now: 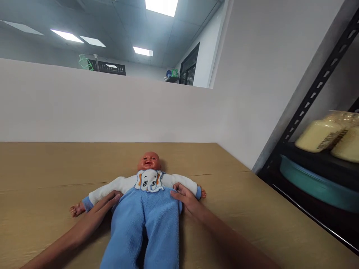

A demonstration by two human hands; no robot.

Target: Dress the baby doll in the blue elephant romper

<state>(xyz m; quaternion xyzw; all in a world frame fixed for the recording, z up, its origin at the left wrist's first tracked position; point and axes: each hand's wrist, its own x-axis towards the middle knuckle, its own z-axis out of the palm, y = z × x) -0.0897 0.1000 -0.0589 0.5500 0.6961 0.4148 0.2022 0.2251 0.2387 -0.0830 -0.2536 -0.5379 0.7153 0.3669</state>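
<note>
A baby doll (149, 161) lies on its back on the wooden table, head toward the wall and arms spread out. Its outfit (127, 220) has blue fleece trousers, white sleeves with blue cuffs and an elephant face on the chest. At the doll's waist, on the left side, my left hand (108, 201) is closed on the edge of the blue fabric; some of its fingers are hidden. On the opposite side, my right hand (186, 196) pinches the outfit between thumb and fingers, just below the white sleeve. The doll's feet lie outside the view.
The wooden table (50, 164) meets a low white wall (106, 108) at the back. On the right stands a black metal shelf rack (305, 97), holding a teal basin (316, 183) and cream-coloured packages in clear plastic (322, 134). Another room shows above the wall.
</note>
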